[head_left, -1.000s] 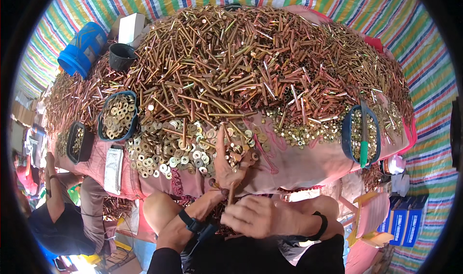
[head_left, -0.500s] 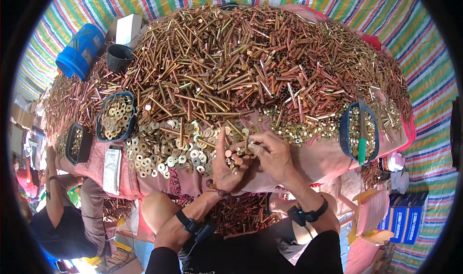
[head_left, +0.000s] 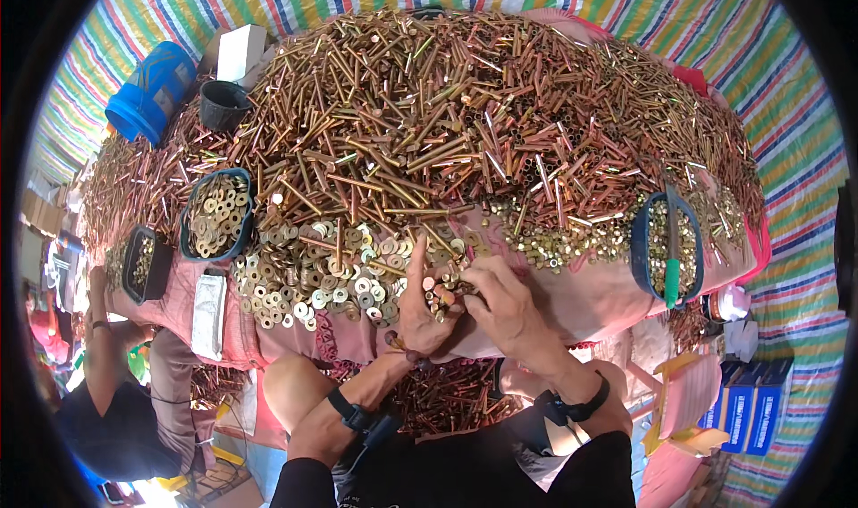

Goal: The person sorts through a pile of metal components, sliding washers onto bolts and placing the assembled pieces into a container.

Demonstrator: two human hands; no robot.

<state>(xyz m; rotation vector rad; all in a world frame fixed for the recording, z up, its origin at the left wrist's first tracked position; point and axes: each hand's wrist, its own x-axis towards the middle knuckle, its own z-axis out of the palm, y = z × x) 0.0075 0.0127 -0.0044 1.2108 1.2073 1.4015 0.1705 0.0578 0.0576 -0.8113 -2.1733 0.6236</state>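
My left hand (head_left: 424, 326) is closed around a small bunch of bolts (head_left: 430, 284), heads up, with one finger pointing away from me. Close against its right side, my right hand (head_left: 508, 307) bends its fingers over the bunch; whatever its fingertips pinch is hidden. Beyond my left hand spreads a layer of flat round washers (head_left: 313, 276) in dull gold and silver. Small gold nuts (head_left: 559, 251) lie scattered past my right hand. A large heap of long brass- and copper-coloured bolts and tubes (head_left: 429, 106) rises behind both hands.
Washers fill a blue-rimmed tub (head_left: 184, 231) on the left, beside a dark nut tub (head_left: 161, 276). On the right, a green-handled tool (head_left: 672, 280) rests across another nut tub (head_left: 637, 256). A blue bucket (head_left: 147, 97) and black pot (head_left: 223, 110) stand far left. Another person (head_left: 116, 410) sits at left.
My right hand has shifted slightly nearer to me and its fingers have curled more over the bunch. My left hand keeps its hold in nearly the same place.
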